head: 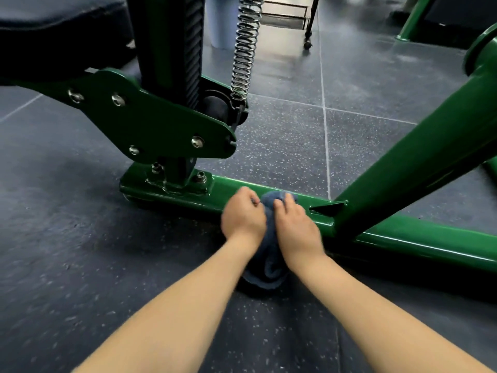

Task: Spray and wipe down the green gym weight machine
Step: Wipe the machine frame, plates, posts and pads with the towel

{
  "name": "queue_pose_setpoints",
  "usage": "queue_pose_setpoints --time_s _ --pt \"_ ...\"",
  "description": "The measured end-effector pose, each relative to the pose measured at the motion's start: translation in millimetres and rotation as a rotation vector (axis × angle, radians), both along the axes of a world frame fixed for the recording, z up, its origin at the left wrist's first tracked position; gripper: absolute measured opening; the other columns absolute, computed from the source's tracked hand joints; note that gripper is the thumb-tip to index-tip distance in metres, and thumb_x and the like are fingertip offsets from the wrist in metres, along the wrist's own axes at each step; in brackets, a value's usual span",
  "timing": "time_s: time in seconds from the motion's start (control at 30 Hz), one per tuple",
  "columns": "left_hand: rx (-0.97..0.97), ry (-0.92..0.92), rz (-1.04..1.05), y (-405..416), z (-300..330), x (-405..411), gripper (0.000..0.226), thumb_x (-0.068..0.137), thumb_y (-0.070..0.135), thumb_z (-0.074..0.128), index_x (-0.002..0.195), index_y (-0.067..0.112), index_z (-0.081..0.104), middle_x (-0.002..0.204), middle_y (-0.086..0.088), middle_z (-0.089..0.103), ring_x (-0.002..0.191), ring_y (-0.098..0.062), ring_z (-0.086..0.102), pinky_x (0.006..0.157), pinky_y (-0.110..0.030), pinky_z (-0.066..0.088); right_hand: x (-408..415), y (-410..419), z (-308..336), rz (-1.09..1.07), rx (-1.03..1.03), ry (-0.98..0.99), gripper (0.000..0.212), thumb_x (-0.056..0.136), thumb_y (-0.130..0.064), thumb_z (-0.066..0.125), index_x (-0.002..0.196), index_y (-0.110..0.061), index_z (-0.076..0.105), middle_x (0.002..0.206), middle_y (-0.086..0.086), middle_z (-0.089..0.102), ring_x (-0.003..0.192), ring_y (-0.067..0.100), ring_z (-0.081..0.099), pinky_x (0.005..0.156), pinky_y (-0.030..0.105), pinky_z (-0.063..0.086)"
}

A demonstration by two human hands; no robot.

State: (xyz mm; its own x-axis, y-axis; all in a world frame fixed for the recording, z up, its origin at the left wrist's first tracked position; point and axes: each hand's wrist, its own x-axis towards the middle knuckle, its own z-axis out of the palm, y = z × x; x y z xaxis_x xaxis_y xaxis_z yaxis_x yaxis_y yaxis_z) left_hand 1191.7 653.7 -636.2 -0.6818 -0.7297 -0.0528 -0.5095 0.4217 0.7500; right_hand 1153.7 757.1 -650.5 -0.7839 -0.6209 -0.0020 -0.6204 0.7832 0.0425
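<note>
The grip is two-handed: the left hand (243, 214) and the right hand (294, 224) both have their fingers curled into a dark blue cloth (271, 254), bunching it against the low floor rail (419, 238) of the green weight machine (403, 168). The top of the cloth sits on the rail between the knuckles, and its loose tail hangs down between the wrists to the speckled rubber floor (67, 251). The cloth looks soft and limp, likely light, so it should fold around the rail's edges and into the welded joint where the slanted green tube meets the rail just right of the hands; a wad held from above, as here, probably gives firmer pressure than a flat sheet. The machine itself is stiff painted steel, glossy and likely slick when wet, and far too heavy to shift, so it is best treated as fixed and the cloth drawn along it. Bolt heads on the base plate (164, 184) to the left and the chrome spring (246, 47) above could snag the fabric. No spray bottle is in view. The hands are slightly blurred, so exact finger placement is uncertain.
</note>
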Motion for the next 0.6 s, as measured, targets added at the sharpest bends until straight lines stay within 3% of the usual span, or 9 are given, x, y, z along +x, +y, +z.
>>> queue_pose_setpoints --time_s 0.07,0.1,0.13,0.2,0.27,0.37,0.47,0.6 --pt "-0.003 -0.006 -0.094 21 3 -10 0.01 0.088 0.017 0.056 0.081 0.022 0.052 0.093 -0.007 0.067 0.092 -0.031 0.06 0.072 -0.033 0.04 -1 16 -3 -0.109 0.03 0.054 0.038 0.086 -0.006 0.033 0.112 0.0 0.061 0.126 0.029 0.056 0.09 0.031 0.066 0.062 0.032 0.055" --pt "-0.002 -0.024 -0.13 27 2 -14 0.009 0.089 0.017 0.054 0.083 0.022 0.051 0.093 -0.007 0.066 0.091 -0.031 0.059 0.071 -0.034 0.041 -1 22 -6 -0.163 0.034 0.011 0.038 0.079 -0.003 0.036 0.102 0.003 0.066 0.112 0.031 0.063 0.075 0.033 0.067 0.051 0.031 0.053" --pt "0.005 -0.05 -0.155 29 0 -16 0.007 0.09 0.017 0.053 0.085 0.021 0.049 0.093 -0.006 0.065 0.091 -0.032 0.059 0.07 -0.034 0.04 0 25 -10 -0.202 0.008 -0.026 0.036 0.077 0.001 0.039 0.102 0.007 0.065 0.11 0.033 0.063 0.074 0.036 0.067 0.051 0.033 0.053" --pt "0.055 -0.08 -0.142 21 -2 -15 0.006 0.089 0.019 0.052 0.088 0.018 0.046 0.091 -0.004 0.063 0.089 -0.031 0.058 0.066 -0.032 0.037 1 16 -15 -0.24 -0.036 -0.08 0.042 0.083 0.004 0.041 0.122 0.01 0.055 0.129 0.038 0.05 0.098 0.042 0.062 0.073 0.041 0.055" --pt "0.11 -0.068 -0.072 3 -3 -6 0.011 0.088 0.026 0.052 0.089 0.017 0.046 0.085 -0.001 0.06 0.087 -0.03 0.057 0.067 -0.032 0.038 -1 -2 -15 -0.226 -0.137 -0.067 0.049 0.089 -0.002 0.027 0.134 0.006 0.045 0.142 0.035 0.038 0.115 0.044 0.052 0.093 0.044 0.046" --pt "0.192 -0.092 0.009 -27 -13 15 0.03 0.091 0.045 0.048 0.093 0.016 0.052 0.093 -0.003 0.064 0.094 -0.029 0.059 0.076 -0.033 0.041 -7 -42 -10 -0.091 -0.256 -0.097 0.039 0.097 -0.008 0.031 0.134 -0.002 0.042 0.145 0.022 0.036 0.117 0.037 0.047 0.097 0.04 0.039" --pt "0.334 -0.091 0.107 -60 -27 35 0.053 0.086 0.061 0.05 0.099 0.011 0.063 0.103 -0.008 0.069 0.101 -0.026 0.062 0.084 -0.032 0.046 -4 -88 -7 0.05 -0.26 -0.174 0.042 0.101 -0.015 0.034 0.141 -0.003 0.034 0.15 0.018 0.029 0.13 0.033 0.038 0.107 0.035 0.03" --pt "0.518 -0.012 0.216 -91 -23 48 0.059 0.084 0.058 0.061 0.116 0.009 0.066 0.117 -0.003 0.066 0.116 -0.021 0.058 0.093 -0.025 0.041 -5 -122 -4 0.189 -0.277 -0.276 0.047 0.1 -0.017 0.038 0.145 -0.003 0.031 0.155 0.015 0.024 0.138 0.031 0.029 0.112 0.034 0.024"
